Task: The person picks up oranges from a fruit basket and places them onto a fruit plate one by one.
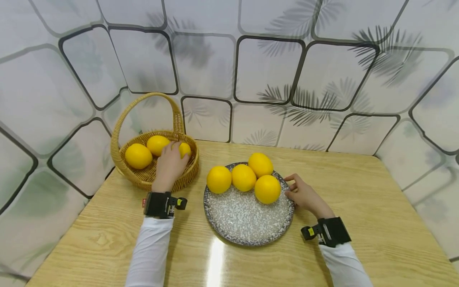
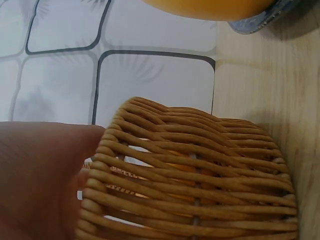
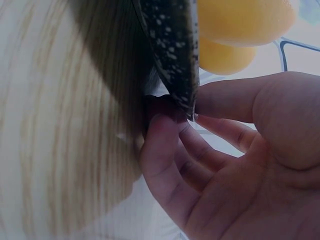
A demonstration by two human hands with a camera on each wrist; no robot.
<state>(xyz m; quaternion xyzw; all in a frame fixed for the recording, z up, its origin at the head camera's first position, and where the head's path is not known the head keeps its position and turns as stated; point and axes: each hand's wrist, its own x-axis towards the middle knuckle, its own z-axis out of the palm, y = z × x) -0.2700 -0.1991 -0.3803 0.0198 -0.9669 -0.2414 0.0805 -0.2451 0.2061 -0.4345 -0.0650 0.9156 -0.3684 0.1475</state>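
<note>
"Hands apart on my screen: left hand down inside the wicker basket, right hand at the right edge of the speckled plate."

"What is each one on?"

"From my remote seat I see the right one pinching the plate's rim, thumb on the upper side, fingers beneath. The left one's fingers are over the basket's rightmost fruit, partly covering it. Whether they are clamped round it, I cannot tell; my left wrist view is largely weave."

"And the other yellow fruits?"

"Two more in the basket: a leftmost fruit and a middle fruit. Four sit close together on the far half of the plate: left one, centre one, back one, front-right one."

"Surroundings?"

"I have basket and plate side by side on a wooden table, basket to the left, with a leaf-patterned wall covering behind."
</note>
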